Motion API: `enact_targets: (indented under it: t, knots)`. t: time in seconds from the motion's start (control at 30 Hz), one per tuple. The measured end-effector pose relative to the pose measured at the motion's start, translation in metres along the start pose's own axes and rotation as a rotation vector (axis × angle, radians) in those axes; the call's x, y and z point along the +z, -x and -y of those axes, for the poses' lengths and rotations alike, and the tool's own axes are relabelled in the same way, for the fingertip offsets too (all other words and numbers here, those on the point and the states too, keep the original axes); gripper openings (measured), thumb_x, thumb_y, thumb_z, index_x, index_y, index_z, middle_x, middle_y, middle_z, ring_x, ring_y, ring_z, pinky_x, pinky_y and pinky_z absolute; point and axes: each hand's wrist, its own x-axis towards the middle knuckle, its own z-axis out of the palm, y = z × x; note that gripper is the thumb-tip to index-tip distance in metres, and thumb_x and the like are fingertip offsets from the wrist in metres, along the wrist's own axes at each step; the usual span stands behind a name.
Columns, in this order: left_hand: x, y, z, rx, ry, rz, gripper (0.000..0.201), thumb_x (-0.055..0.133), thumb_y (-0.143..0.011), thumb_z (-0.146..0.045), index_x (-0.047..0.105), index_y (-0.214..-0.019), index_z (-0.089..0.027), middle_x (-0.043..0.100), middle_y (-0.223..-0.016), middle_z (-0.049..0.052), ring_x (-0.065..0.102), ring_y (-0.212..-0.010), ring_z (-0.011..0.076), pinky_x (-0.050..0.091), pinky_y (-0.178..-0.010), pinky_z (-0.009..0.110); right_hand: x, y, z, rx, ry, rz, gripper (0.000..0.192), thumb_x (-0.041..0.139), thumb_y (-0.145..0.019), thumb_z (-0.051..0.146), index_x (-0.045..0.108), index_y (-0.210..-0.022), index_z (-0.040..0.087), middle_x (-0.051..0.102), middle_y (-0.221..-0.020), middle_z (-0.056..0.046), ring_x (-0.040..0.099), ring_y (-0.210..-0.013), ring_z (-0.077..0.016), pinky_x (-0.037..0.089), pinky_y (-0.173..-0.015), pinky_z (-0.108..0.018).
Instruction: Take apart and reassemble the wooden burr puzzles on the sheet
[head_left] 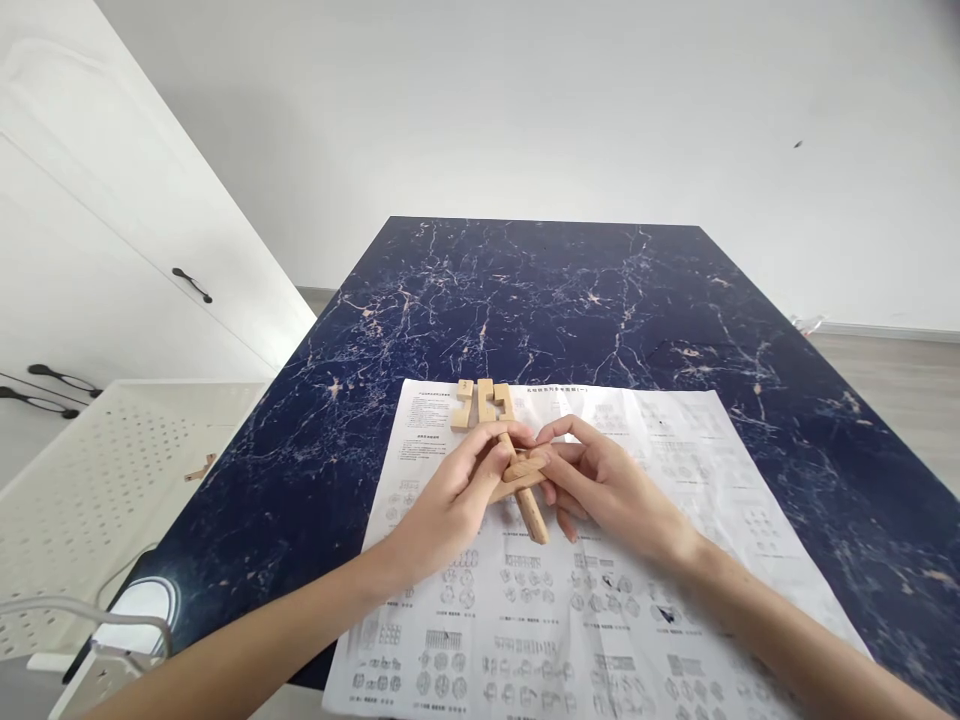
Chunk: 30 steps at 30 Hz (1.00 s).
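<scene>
My left hand (472,475) is closed on a few wooden puzzle pieces (531,512) that cross one another. One long piece points down toward me, and others lie across it. From the other side my right hand (592,475) pinches the same pieces with thumb and fingers. How the pieces join is partly hidden by my fingers. Just beyond my left hand, several notched wooden blocks (486,398) rest on the printed instruction sheet (697,450). The sheet carries rows of small drawings and lies under both hands.
A dark blue marble-patterned table (540,300) bears the sheet. To the left stands a white perforated surface (97,480) with a small brown wooden piece (201,467) on it. A white cable (90,608) runs near a round white object (139,615). White cabinets (112,220) stand at left.
</scene>
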Motion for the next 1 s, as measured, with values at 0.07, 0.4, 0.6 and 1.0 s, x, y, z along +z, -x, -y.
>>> enact_targets:
  t: [0.07, 0.4, 0.6, 1.0]
  knots:
    - [-0.001, -0.001, 0.0, -0.01, -0.004, -0.013, 0.028, 0.051, -0.113, -0.044, 0.068, -0.123, -0.025, 0.07, -0.121, 0.006, 0.068, -0.119, 0.0237, 0.051, -0.109, 0.036, -0.001, -0.001, 0.001, -0.003, 0.006, 0.01, 0.038, 0.067, -0.104, 0.059, 0.055, -0.112, 0.024, 0.06, -0.07, 0.008, 0.049, -0.044, -0.0087, 0.047, -0.042, -0.024]
    - [-0.012, -0.009, 0.005, -0.108, 0.091, -0.014, 0.029, 0.065, -0.105, -0.048, 0.071, -0.1, -0.02, 0.069, -0.1, 0.002, 0.064, -0.094, 0.0194, 0.048, -0.087, 0.031, -0.006, 0.002, 0.009, 0.036, -0.114, 0.052, 0.037, 0.066, -0.105, 0.058, 0.061, -0.107, 0.022, 0.049, -0.066, 0.008, 0.038, -0.048, -0.0083, 0.04, -0.045, -0.022]
    - [-0.014, -0.012, 0.005, -0.086, 0.096, 0.067, 0.035, 0.071, -0.101, -0.055, 0.073, -0.104, -0.02, 0.071, -0.104, 0.004, 0.065, -0.096, 0.0206, 0.049, -0.085, 0.031, -0.014, 0.002, 0.006, 0.065, -0.15, 0.022, 0.037, 0.069, -0.103, 0.058, 0.064, -0.106, 0.021, 0.049, -0.067, 0.006, 0.037, -0.052, -0.0092, 0.034, -0.047, -0.022]
    - [-0.017, -0.012, 0.005, 0.046, 0.188, 0.101, 0.043, 0.077, -0.094, -0.062, 0.07, -0.093, -0.019, 0.065, -0.09, 0.003, 0.059, -0.081, 0.0167, 0.049, -0.075, 0.029, -0.024, 0.005, 0.015, 0.037, -0.203, 0.301, 0.026, 0.066, -0.108, 0.048, 0.064, -0.108, 0.022, 0.038, -0.057, 0.013, 0.027, -0.039, -0.0055, 0.028, -0.036, -0.018]
